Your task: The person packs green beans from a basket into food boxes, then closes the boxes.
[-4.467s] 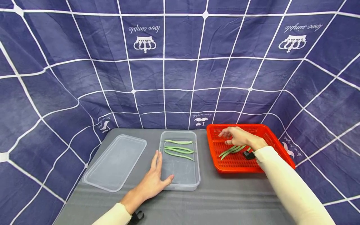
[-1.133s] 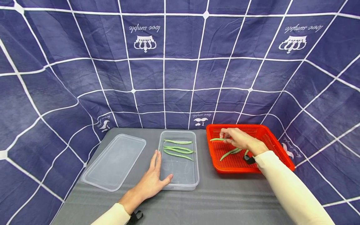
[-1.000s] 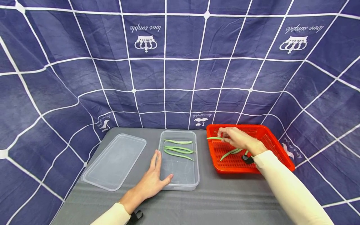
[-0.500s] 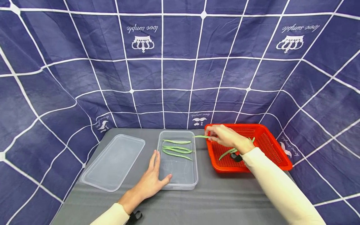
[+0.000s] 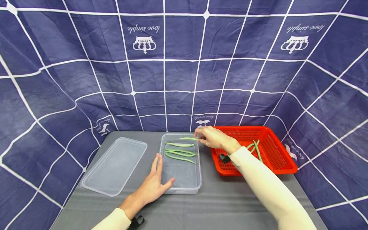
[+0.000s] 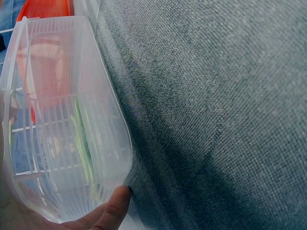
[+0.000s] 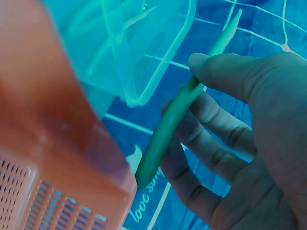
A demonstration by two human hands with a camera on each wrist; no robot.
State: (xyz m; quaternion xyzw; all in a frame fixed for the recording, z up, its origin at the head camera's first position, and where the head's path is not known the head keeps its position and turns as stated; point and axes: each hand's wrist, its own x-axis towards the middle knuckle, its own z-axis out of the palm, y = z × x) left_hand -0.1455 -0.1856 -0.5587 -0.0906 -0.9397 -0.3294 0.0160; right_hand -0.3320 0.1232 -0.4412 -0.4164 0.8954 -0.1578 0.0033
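Between thumb and fingers my right hand (image 5: pixel 213 138) pinches a green bean (image 7: pixel 165 132), held over the far right corner of a clear plastic container (image 5: pixel 184 179). Several more green beans (image 5: pixel 180 153) lie crosswise in the far half of that container. My left hand (image 5: pixel 152 185) rests along the container's near left side, fingers straight on the long wall and thumb over the rim; in the left wrist view its fingers (image 6: pixel 112 208) touch the container's outer wall. To the right, a red plastic basket (image 5: pixel 283 167) holds a few green beans (image 5: pixel 256 148), partly hidden by my right forearm.
A translucent flat lid (image 5: pixel 115 166) lies on the grey tabletop (image 5: pixel 184 212) left of the container. Behind the table hangs a blue cloth (image 5: pixel 184 76) with white lines, which also runs along both sides.
My right hand reached into the red basket, picked up a green bean and carried it left to the container's far edge. The left hand has stayed in place at the container.
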